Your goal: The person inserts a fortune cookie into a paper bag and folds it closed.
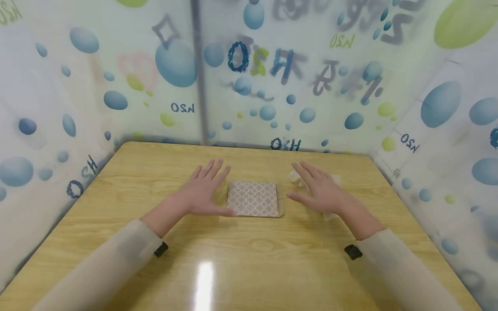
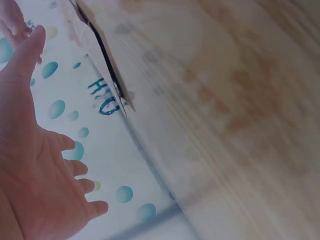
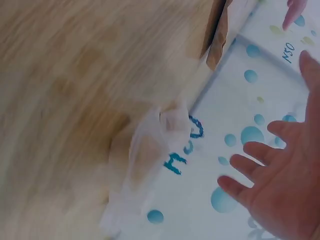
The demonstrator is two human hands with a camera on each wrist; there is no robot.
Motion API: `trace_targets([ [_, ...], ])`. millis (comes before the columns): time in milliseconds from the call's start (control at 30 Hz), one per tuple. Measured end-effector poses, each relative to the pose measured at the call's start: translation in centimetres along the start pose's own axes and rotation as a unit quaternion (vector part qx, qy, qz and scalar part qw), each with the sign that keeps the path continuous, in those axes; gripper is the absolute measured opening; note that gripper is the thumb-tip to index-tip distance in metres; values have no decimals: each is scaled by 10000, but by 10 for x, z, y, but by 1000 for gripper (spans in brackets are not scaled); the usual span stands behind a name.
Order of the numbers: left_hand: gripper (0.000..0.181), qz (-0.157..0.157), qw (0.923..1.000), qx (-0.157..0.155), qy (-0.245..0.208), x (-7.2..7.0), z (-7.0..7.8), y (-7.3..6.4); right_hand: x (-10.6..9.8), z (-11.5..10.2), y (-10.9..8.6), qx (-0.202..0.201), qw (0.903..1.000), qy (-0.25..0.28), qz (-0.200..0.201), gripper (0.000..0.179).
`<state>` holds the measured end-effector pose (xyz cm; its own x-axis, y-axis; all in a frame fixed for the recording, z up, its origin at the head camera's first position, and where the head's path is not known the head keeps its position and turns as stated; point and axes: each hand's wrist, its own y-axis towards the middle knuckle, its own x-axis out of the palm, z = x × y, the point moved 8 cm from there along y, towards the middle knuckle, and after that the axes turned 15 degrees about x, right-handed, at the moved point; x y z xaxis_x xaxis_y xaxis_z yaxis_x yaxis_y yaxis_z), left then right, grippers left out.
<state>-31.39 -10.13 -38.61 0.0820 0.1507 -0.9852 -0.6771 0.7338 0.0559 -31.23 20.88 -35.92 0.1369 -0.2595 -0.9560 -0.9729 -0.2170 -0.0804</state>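
Note:
A flat paper packet (image 1: 253, 198), beige with a white lattice pattern, lies on the wooden table with a plain flap along its right edge. My left hand (image 1: 200, 194) hovers at the packet's left with fingers spread, its thumb overlapping the near left corner in the head view. On the other side, my right hand (image 1: 320, 190) is held over a crumpled, whitish see-through wrapper (image 3: 147, 155), partly hiding it in the head view. Both palms face down and neither hand holds anything. Seen from the right wrist, the packet (image 3: 218, 45) appears edge-on beyond the wrapper.
The wooden table (image 1: 249, 255) reaches back to a white wall covering (image 1: 268, 99) printed with blue and green dots and letters. Similar printed sheets flank the table on the left and right. A bright light reflection lies on the tabletop near me.

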Motion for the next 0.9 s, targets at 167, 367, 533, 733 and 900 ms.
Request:
trace_targets([
  [167, 135, -216, 9982, 170, -535, 9, 2, 21, 7, -4, 10, -9, 9955, 903, -298, 85],
  [367, 129, -775, 9900, 446, -1095, 28, 12, 51, 24, -9, 19, 34, 9905, 1234, -613, 79],
  [533, 126, -991, 9834, 514, -1430, 37, 20, 62, 30, -14, 17, 39, 9903, 1213, -669, 77],
  [733, 125, -929, 9821, 274, -1616, 33, 22, 62, 26, -13, 15, 30, 9888, 1413, -487, 68],
  [900, 126, -1017, 9842, 209, -1432, 32, 22, 61, 28, -12, 13, 58, 9870, 1524, -511, 66],
])
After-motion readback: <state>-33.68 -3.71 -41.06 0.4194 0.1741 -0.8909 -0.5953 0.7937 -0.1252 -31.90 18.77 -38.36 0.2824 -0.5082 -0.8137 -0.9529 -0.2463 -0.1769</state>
